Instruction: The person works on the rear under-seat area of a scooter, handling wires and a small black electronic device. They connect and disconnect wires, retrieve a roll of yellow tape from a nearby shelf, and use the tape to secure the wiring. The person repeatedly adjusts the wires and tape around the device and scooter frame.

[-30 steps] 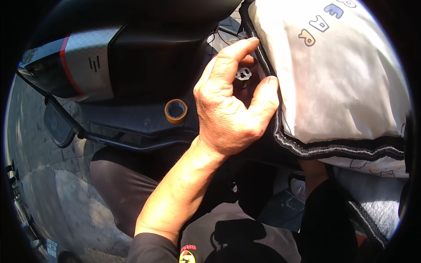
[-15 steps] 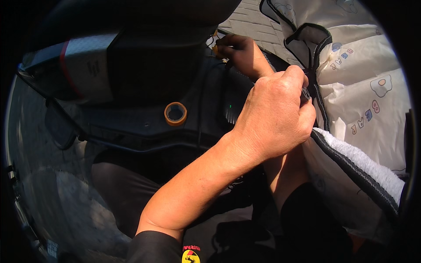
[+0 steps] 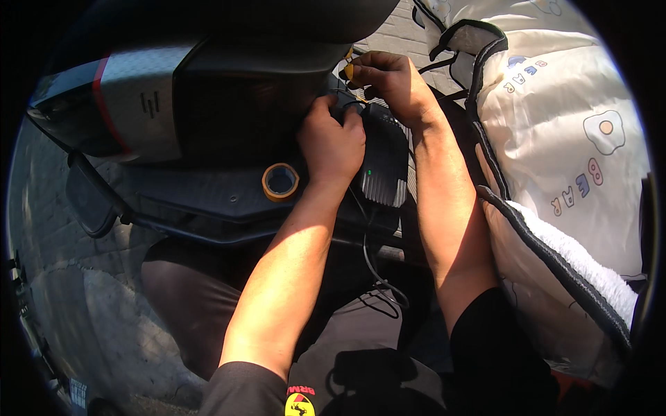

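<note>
My right hand (image 3: 395,87) pinches a small yellow piece (image 3: 349,71) by the corner of a black scooter seat base. Thin wires (image 3: 357,102) run just below it. Close beside them is my left hand (image 3: 333,142), its fingers curled in toward the wires; whatever they hold is hidden. Between my forearms lies a black ribbed box (image 3: 385,163) with a small green light, like a charger, and a dark cable (image 3: 370,253) trails from its near end. An orange roll of tape (image 3: 280,182) rests on the black footboard, left of my left wrist.
A dark body panel (image 3: 243,104) with a silver section rises at the left, under the overhanging seat (image 3: 277,21). On the right hangs a cream quilted cover (image 3: 562,139) with black edging and fleece lining. Paving (image 3: 399,38) shows beyond my right hand.
My left hand has moved left and away from the cream cover's edge to the wires, uncovering the black box and cable. My right hand stays at the yellow piece.
</note>
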A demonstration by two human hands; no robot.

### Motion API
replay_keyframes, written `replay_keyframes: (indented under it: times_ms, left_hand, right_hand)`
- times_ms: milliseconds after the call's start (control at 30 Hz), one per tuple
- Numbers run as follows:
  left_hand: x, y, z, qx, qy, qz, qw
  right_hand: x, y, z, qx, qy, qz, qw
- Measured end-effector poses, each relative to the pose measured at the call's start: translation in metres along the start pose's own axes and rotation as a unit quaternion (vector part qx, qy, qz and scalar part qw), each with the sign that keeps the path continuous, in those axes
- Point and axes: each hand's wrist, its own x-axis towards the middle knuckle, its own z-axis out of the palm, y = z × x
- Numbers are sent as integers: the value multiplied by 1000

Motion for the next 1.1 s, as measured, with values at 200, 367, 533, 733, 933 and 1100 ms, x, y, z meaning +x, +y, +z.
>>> replay_keyframes:
  times_ms: [200, 367, 533, 733, 933, 1100]
  left_hand:
    - [9, 5, 14, 54, 43, 72, 995]
    - [12, 1, 22, 58, 73, 50, 994]
    - [12, -5, 27, 50, 110, 67, 990]
    - [13, -5, 28, 53, 119, 71, 989]
    - [5, -6, 20, 36, 77, 81, 993]
    - [7, -14, 13, -77, 33, 80, 993]
  right_hand:
    - [1, -5, -5, 53, -24, 8, 998]
    - [1, -7, -6, 33, -22, 15, 999]
    - [3, -7, -4, 39, -27, 22, 999]
    - [5, -6, -2, 42, -20, 28, 999]
    - [3, -6, -4, 45, -25, 25, 998]
    - [3, -7, -1, 74, -15, 38, 996]
